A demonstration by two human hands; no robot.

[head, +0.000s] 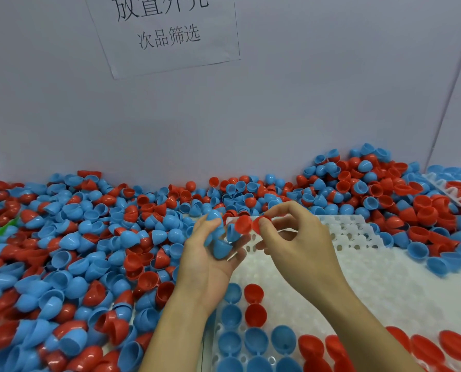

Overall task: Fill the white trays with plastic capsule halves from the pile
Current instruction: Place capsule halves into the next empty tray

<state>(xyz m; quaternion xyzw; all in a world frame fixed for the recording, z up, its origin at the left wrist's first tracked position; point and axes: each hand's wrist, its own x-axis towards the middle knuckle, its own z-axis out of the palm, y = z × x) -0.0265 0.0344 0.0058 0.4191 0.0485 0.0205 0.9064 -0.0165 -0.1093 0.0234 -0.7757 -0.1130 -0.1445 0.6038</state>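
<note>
Several blue halves (pixel 222 244) sit cupped in the left hand (pixel 207 260), the lowest one's dome pointing toward 5 o'clock; the right hand (pixel 295 237) pinches a red half (pixel 243 224), dome toward 10 o'clock, above the white tray (pixel 371 277), pile (pixel 89 251) at 9 o'clock
</note>
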